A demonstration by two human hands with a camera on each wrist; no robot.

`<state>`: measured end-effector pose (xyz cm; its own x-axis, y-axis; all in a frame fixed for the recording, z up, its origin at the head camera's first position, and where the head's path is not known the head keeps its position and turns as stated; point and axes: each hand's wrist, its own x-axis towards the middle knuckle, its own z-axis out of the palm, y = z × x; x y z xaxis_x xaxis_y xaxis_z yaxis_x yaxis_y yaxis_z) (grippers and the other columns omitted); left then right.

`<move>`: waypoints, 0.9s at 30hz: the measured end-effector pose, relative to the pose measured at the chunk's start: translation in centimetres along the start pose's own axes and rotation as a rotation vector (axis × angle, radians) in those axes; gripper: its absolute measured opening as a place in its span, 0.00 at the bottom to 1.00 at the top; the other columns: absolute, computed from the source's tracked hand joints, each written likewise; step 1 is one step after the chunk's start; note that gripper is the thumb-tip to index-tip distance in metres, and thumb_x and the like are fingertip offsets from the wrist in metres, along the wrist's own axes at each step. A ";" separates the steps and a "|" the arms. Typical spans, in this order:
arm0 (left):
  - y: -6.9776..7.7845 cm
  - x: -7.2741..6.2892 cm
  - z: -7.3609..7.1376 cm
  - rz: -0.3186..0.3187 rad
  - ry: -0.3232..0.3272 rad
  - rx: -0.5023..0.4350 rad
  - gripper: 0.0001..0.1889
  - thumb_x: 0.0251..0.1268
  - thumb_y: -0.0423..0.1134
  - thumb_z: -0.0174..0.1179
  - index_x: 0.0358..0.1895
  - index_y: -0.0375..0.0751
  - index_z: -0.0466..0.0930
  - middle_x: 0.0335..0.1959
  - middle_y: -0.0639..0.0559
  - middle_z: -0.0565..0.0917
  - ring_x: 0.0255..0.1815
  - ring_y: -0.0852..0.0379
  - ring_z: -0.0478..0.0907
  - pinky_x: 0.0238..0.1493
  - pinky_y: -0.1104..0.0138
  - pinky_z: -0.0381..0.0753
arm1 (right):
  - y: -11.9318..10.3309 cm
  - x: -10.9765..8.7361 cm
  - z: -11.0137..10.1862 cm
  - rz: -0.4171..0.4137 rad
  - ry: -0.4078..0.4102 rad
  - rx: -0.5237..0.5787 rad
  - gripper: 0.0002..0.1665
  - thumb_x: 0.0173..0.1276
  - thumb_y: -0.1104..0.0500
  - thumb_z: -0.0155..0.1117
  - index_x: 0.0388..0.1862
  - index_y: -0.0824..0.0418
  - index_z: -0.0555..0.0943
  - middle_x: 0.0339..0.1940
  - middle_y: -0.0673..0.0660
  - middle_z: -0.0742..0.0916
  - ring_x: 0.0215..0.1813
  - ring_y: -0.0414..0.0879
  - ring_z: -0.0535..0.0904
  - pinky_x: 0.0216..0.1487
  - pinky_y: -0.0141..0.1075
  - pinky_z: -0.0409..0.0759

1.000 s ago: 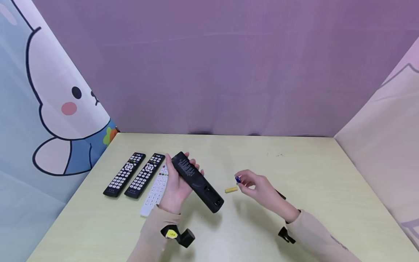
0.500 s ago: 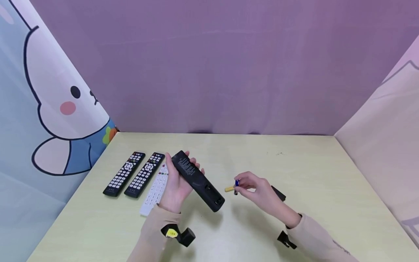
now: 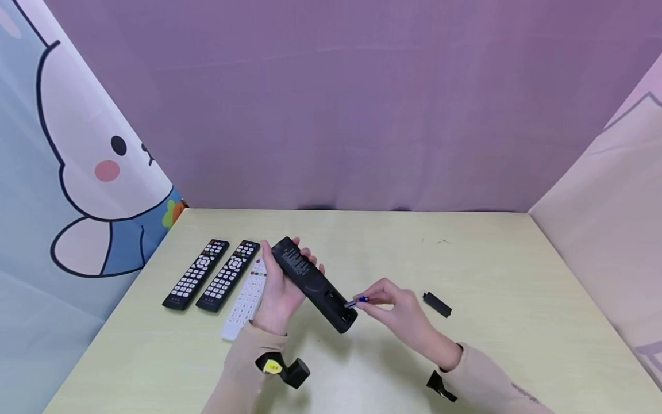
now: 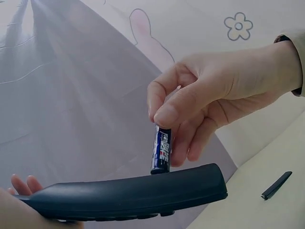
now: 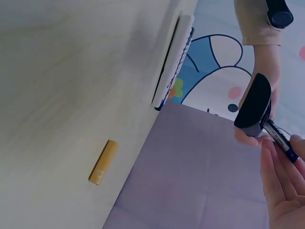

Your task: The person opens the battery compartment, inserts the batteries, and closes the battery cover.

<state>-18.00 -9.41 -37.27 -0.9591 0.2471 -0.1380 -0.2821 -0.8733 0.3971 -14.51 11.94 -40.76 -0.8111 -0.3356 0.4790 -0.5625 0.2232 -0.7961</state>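
My left hand (image 3: 279,299) grips a black remote control (image 3: 305,276) with its back turned up and its battery compartment (image 3: 338,305) uncovered. Between thumb and fingers, my right hand (image 3: 395,313) pinches a blue and silver battery (image 4: 161,150). In the left wrist view the battery stands nearly upright, its lower end right at the remote's back. The head view shows it over the compartment at the remote's near end. A yellow battery (image 5: 103,162) lies on the table in the right wrist view; in the head view my right hand hides it.
Two black remotes (image 3: 196,276) lie face up on the left of the table (image 3: 496,259), beside a white remote (image 3: 244,305) partly covered by my left hand. To the right of my right hand lies a small black battery cover (image 3: 437,305). A purple curtain (image 3: 351,115) hangs behind the table.
My right hand has brought the blue battery leftward to the remote's open compartment, passing over the yellow battery. The black cover has come into full view. My left hand stays nearly still.
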 end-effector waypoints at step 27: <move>-0.2 0.1 0.0 0.020 0.025 -0.008 0.31 0.51 0.72 0.36 0.44 0.50 0.61 0.27 0.55 0.68 0.30 0.58 0.67 0.45 0.61 0.64 | -0.1 0.0 1.3 -0.590 0.060 -0.370 0.12 0.63 0.58 0.51 0.22 0.60 0.74 0.20 0.48 0.78 0.25 0.37 0.76 0.31 0.21 0.74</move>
<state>-18.05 -9.23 -37.34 -0.9637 0.2190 -0.1526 -0.2625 -0.8813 0.3928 -14.27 10.75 -41.13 -0.3551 -0.4479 0.8205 -0.9207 0.3197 -0.2240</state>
